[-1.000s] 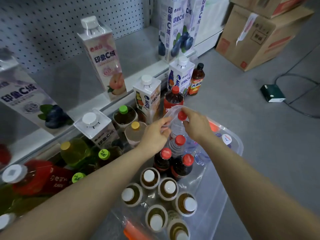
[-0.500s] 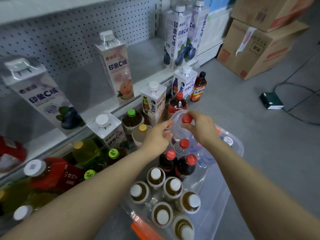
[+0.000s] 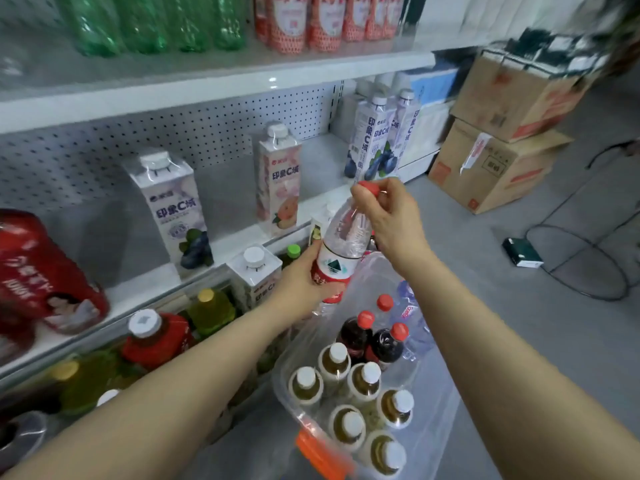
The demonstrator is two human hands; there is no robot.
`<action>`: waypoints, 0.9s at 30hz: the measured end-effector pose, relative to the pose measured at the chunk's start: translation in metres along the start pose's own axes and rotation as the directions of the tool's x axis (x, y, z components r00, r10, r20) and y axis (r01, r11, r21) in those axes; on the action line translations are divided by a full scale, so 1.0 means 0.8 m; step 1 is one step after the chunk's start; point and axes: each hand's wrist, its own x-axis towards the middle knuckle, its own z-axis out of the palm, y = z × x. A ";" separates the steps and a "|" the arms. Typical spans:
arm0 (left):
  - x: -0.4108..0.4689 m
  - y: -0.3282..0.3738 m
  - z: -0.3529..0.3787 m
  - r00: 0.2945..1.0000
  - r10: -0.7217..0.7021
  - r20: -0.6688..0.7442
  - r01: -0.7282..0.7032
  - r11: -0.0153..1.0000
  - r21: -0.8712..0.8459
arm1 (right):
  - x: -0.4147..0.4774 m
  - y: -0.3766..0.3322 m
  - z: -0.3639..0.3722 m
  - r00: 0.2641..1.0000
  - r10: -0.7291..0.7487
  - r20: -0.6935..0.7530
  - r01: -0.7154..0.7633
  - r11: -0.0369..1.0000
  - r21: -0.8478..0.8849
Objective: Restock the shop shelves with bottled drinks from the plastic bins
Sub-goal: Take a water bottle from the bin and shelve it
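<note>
Head view.

1. Water bottle (image 3: 346, 237): clear plastic with a red cap (image 3: 369, 188) and a red-and-white label on its lower body. It is held in the air, clear of the other bottles, above the far end of the clear plastic bin (image 3: 437, 408). It sits just in front of the front edge of the middle shelf (image 3: 228, 202). The bottle is tilted, with the cap up and to the right.

2. Left hand (image 3: 301, 285): placed below and to the left of the bottle. The fingers are wrapped round the labelled lower body and grip it.

3. Right hand (image 3: 389, 216): placed above and to the right of the bottle. The thumb and fingertips are closed on the red cap and pinch it. The palm lies beside the bottle's shoulder.

4. Bin contents: white-capped tea bottles (image 3: 351, 424) stand upright at the near end. Two dark red-capped soda bottles (image 3: 356, 336) stand behind them. An orange latch (image 3: 322, 455) sits on the near rim.

5. Middle shelf: a blueberry juice carton (image 3: 173, 209) and a peach juice carton (image 3: 278, 178) stand upright, well apart.

6. Floor, right side: stacked cardboard boxes (image 3: 495, 168).
</note>
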 end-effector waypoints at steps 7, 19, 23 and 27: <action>-0.077 -0.024 -0.082 0.990 -0.127 -0.055 0.127 0.992 -0.009 | -0.032 -0.043 0.092 0.992 0.056 0.109 -0.056 0.998 -0.011; -0.142 -0.015 -0.210 0.963 -0.261 -0.072 0.255 0.963 -0.087 | -0.065 -0.122 0.195 0.708 0.377 0.598 -0.380 0.916 -0.128; -0.168 0.051 -0.246 0.941 -0.339 -0.012 0.336 0.936 -0.103 | -0.066 -0.198 0.184 0.635 0.501 0.588 -0.544 0.830 -0.120; -0.179 0.132 -0.273 0.927 -0.373 0.026 0.374 0.922 -0.102 | -0.052 -0.273 0.156 0.594 0.543 0.593 -0.580 0.801 -0.152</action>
